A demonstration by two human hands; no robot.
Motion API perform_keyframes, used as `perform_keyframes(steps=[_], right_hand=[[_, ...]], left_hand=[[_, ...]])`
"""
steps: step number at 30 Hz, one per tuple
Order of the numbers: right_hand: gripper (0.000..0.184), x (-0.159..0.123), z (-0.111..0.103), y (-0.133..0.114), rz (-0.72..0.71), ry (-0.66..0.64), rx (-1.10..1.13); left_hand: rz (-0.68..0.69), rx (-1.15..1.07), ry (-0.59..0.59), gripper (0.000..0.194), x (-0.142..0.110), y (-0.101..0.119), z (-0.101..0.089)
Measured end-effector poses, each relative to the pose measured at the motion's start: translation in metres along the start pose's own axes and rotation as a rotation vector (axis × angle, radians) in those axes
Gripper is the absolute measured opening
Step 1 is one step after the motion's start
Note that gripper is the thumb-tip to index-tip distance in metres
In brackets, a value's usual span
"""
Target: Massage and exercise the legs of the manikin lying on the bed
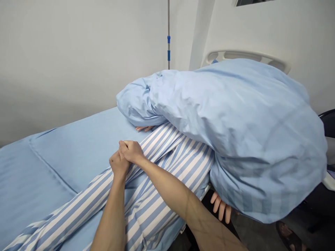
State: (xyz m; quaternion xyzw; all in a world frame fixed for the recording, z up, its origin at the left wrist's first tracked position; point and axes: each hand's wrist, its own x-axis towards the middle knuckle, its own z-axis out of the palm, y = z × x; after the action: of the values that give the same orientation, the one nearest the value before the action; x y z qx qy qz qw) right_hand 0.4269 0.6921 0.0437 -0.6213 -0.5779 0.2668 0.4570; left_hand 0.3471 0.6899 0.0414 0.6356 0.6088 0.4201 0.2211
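Observation:
My left hand [119,164] is closed above the far leg of a pair of blue-and-white striped trousers [167,174]. Pressed against it, my right hand [132,152] is closed too, its thumb near the left knuckles. The fingers of both curl away from view, so whatever they grip is hidden. The trousers cover two legs lying on a bed with a blue sheet [65,146]. A light blue quilt [235,122] is bunched over the upper body, hiding it. Beneath the quilt's edge, fingers [143,128] show on the far side, and another hand [221,206] hangs out on the near side.
A pale headboard [243,55] rises behind the quilt. At the far side stands a metal pole [169,21] with blue fittings, close to the wall [78,52]. Near the floor at right, a sandalled foot [289,237] shows beside dark objects.

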Motion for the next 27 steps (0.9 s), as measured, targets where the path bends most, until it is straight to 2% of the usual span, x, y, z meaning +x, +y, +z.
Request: perform_keyframes(steps=[2,5,8,10,13,16,19,22,24,27], right_hand=[[0.042,0.001,-0.001,-0.001,0.021,-0.016,0.012],[0.040,0.007,-0.010,-0.010,0.043,-0.105,-0.034],[0.041,0.015,-0.025,-0.021,-0.052,-0.149,-0.113],[0.043,0.019,-0.034,-0.021,-0.116,-0.127,-0.158],[0.044,0.017,-0.039,-0.006,-0.115,-0.081,-0.230],[0.040,0.011,-0.035,0.013,-0.095,-0.076,-0.293],[0.040,0.009,-0.031,0.021,-0.128,-0.067,-0.288],[0.040,0.010,-0.031,0.019,-0.135,-0.063,-0.268],[0.040,0.010,-0.032,0.018,-0.127,-0.058,-0.249],[0.040,0.010,-0.033,0.019,-0.119,-0.021,-0.213]], left_hand=[[0.000,-0.001,-0.039,0.035,-0.006,-0.007,0.004],[0.013,-0.005,-0.027,0.036,-0.008,-0.017,0.005],[0.072,0.048,-0.010,0.039,-0.006,-0.019,0.005],[0.106,0.080,-0.006,0.041,-0.005,-0.016,0.006],[0.102,0.102,-0.011,0.045,-0.006,-0.012,0.006],[0.067,0.101,-0.024,0.046,-0.009,-0.010,0.006],[0.002,-0.037,-0.018,0.047,-0.011,-0.005,0.006],[-0.078,-0.224,0.033,0.045,-0.009,0.007,0.008],[-0.075,-0.275,0.085,0.044,-0.006,0.017,0.014],[-0.038,-0.151,0.190,0.043,-0.006,0.024,0.029]])
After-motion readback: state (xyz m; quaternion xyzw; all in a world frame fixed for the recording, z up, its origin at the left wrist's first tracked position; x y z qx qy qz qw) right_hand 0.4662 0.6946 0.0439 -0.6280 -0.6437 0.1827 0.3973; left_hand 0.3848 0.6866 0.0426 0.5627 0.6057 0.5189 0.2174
